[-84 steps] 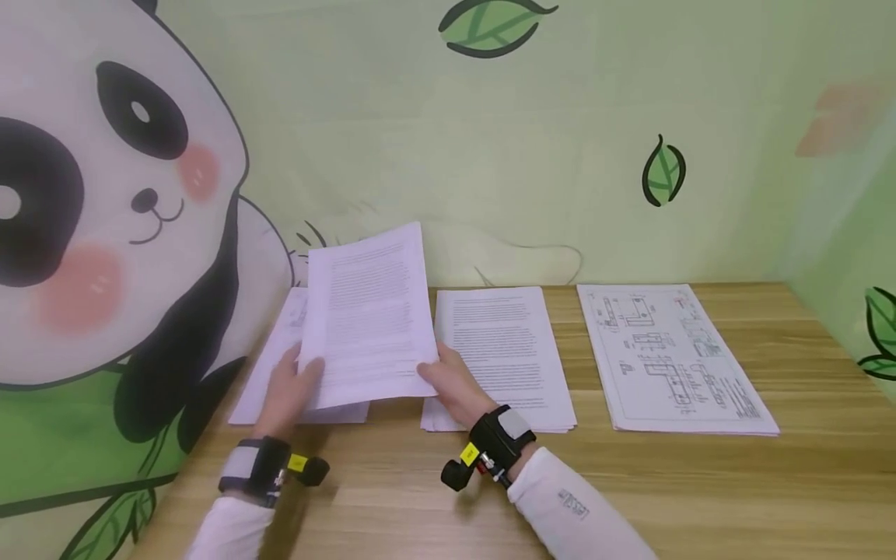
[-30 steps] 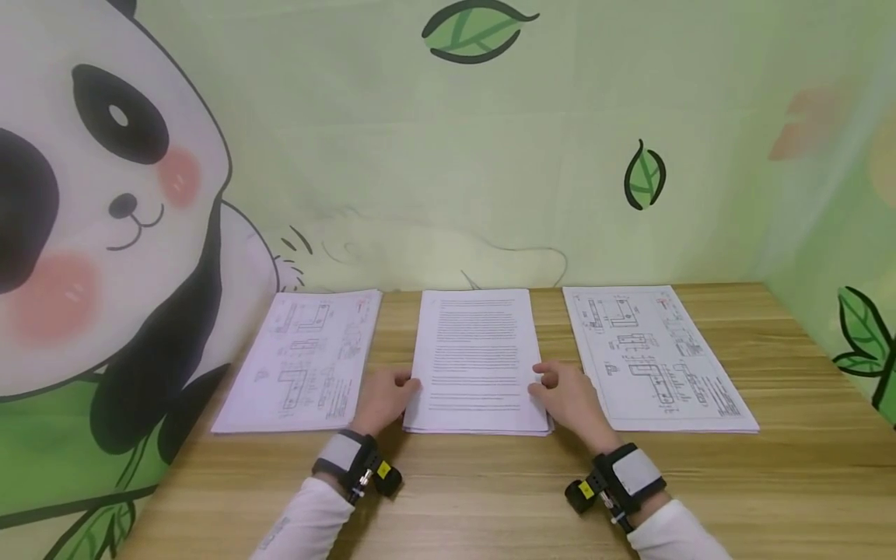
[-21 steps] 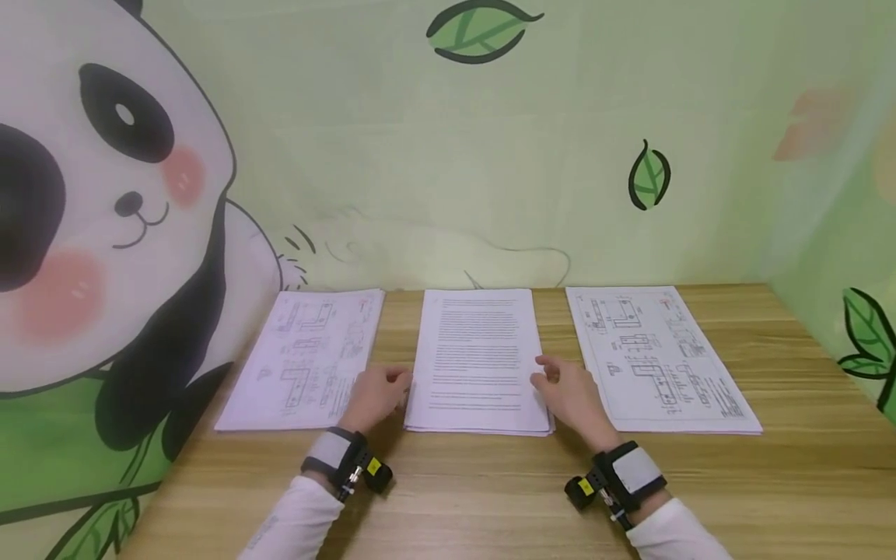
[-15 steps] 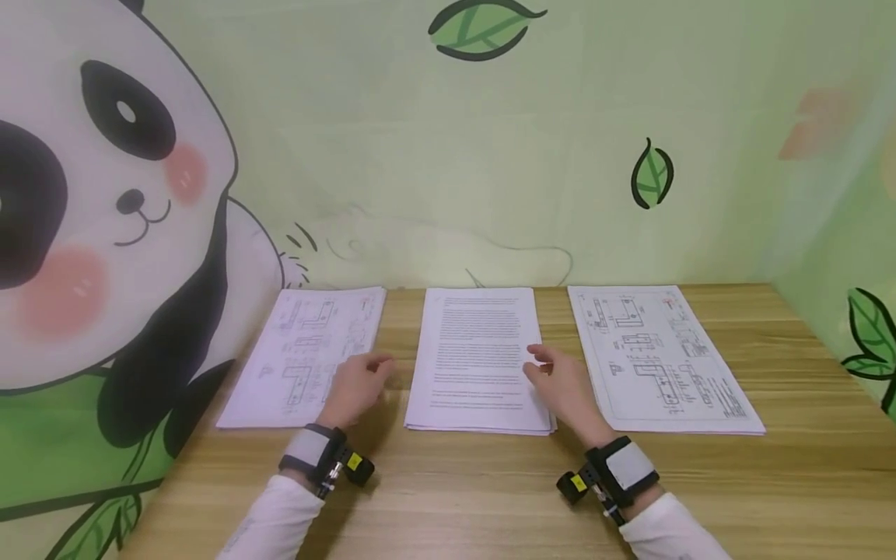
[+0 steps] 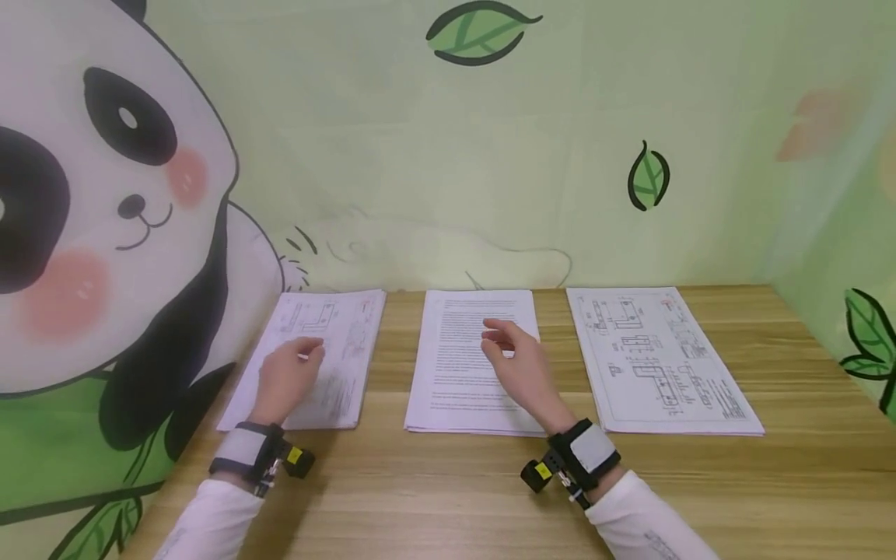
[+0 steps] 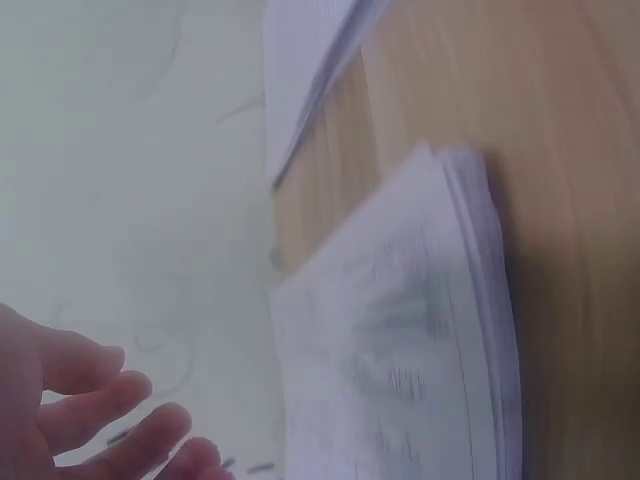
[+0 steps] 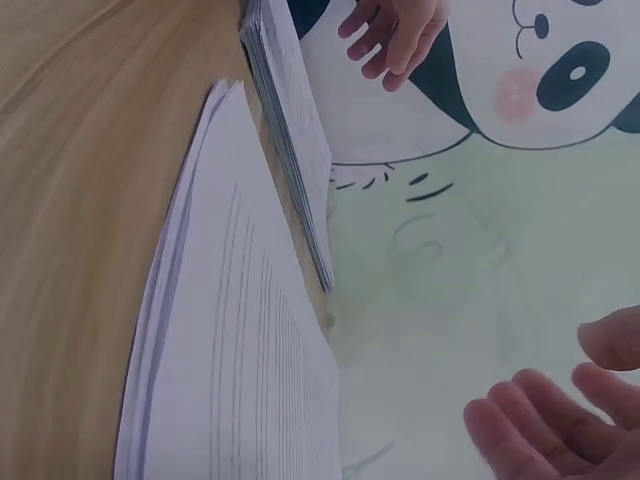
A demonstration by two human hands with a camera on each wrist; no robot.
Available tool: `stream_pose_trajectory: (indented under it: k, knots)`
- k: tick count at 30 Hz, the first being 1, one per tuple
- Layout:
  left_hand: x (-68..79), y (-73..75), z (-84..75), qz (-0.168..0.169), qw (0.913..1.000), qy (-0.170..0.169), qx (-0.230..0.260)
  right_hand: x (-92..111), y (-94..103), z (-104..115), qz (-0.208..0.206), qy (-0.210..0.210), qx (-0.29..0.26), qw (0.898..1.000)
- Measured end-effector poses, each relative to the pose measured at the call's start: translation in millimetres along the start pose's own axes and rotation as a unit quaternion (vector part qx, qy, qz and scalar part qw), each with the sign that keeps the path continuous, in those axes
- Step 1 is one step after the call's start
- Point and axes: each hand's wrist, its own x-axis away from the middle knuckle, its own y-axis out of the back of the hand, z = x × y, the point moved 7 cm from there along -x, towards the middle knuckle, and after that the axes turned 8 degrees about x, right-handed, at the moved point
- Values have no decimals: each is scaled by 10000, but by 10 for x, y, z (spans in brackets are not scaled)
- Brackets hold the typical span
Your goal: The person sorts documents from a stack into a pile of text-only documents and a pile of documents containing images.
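A left stack of drawing sheets (image 5: pixel 343 350) lies on the table, a middle stack of printed text pages (image 5: pixel 455 389) beside it. My left hand (image 5: pixel 288 377) hovers over the left stack, fingers loosely bent and holding nothing. My right hand (image 5: pixel 521 365) is raised above the middle stack, thumb apart from the fingers, also without anything in it. In the left wrist view the drawing stack (image 6: pixel 390 350) sits below and beside the relaxed fingers (image 6: pixel 165 425). The right wrist view has the text stack (image 7: pixel 240 330) well apart from the right fingers (image 7: pixel 530 420).
Another stack with a drawing on top (image 5: pixel 658 365) lies at the right of the wooden table (image 5: pixel 420 498). Behind the table stands a green wall (image 5: pixel 532 187) with leaf pictures; a large painted panda (image 5: pixel 133 202) fills its left side.
The text pages held up earlier have been laid on the middle stack. Both hands have since let go, rising and moving left: the left over the drawings, the right over the text pages.
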Motion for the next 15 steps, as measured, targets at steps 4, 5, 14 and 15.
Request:
stream_pose_trajectory:
  k: [4,5,14,15]
  knots:
    - [-7,154,156,147,9995,259,-116,-49,-111,101,58,34,-415,9991]
    - [-11,178,192,232,9991,317,-155,-62,-148,118,102,21,-499,9987]
    - [-34,191,600,825,9926,686,-577,-89,-662,254,916,-412,-1426,9847]
    - [-31,185,650,855,9917,748,-602,-76,-734,262,1061,-466,-1437,9828]
